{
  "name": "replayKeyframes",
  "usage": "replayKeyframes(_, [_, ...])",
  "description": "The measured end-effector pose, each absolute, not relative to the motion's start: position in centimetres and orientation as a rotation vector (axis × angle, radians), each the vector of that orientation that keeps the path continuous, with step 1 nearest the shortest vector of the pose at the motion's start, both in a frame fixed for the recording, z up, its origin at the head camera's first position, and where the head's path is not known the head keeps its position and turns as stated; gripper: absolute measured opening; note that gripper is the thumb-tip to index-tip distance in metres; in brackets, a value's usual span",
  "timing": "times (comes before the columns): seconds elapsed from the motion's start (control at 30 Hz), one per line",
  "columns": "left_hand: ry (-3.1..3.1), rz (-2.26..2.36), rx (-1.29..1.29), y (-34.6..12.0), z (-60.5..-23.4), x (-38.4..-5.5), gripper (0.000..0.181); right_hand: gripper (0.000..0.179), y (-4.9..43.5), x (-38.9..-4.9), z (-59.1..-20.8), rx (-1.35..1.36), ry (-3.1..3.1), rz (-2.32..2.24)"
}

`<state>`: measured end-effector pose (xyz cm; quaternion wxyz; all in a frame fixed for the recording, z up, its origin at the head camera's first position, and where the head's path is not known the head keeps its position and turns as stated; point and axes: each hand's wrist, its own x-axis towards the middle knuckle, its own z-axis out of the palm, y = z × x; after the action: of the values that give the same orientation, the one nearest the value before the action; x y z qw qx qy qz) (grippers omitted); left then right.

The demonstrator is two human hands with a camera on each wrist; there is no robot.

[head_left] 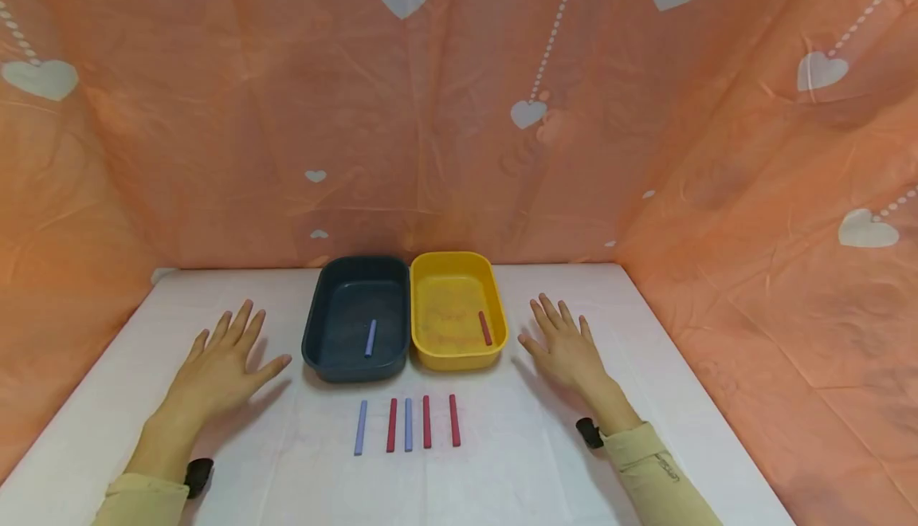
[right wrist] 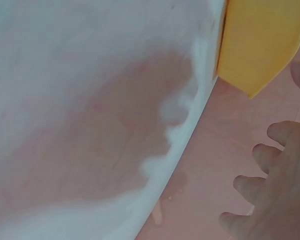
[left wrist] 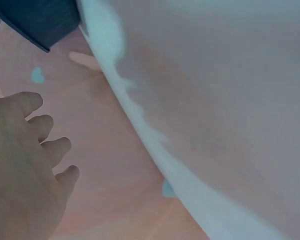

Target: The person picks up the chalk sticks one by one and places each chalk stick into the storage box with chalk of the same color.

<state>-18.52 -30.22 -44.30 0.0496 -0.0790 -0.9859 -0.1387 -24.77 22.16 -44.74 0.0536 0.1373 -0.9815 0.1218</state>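
Observation:
My left hand (head_left: 221,373) hovers with spread fingers left of a dark blue tub (head_left: 319,370). To the right of a yellow tub (head_left: 459,360), my right hand (head_left: 571,356) is likewise spread and holds nothing. One blue chalk-like stick (head_left: 370,339) lies in the dark tub; a red stick (head_left: 485,328) lies in the yellow one. In front of the tubs is a row of sticks: blue (head_left: 361,428), red (head_left: 391,425), blue (head_left: 409,425), red (head_left: 426,422) and red (head_left: 455,421). Both wrist views show the hands' extended fingers, touching nothing.
The tubs stand side by side at the back of a white-covered table (head_left: 287,482). Orange cloth (head_left: 459,151) with white hearts hangs behind it and at both sides. A dark band (head_left: 198,476) sits at my left wrist and another (head_left: 590,433) at my right.

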Motion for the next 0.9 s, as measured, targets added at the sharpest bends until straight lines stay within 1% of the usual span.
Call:
replayKeyframes(0.4, [-2.873,-0.468,-0.315,-27.4,-42.7,-17.5,0.092,0.073,20.1,-25.2,-44.6,0.467,-2.997,0.415])
replayKeyframes(0.53, [-2.791,-0.528,-0.333,-26.0,-42.7,-16.8,0.083,0.074,19.4,-25.1,-44.6,0.483,-3.012,0.422])
replayKeyframes(0.8, [-2.587,-0.631,-0.324,-23.7,-42.8,-15.4,0.06,0.072,18.3,-25.1,-44.8,0.499,-3.012,0.434])
replayKeyframes(0.9, [-2.534,-0.677,-0.325,-22.9,-42.8,-14.8,0.054,0.073,17.9,-25.1,-44.9,0.509,-3.008,0.469])
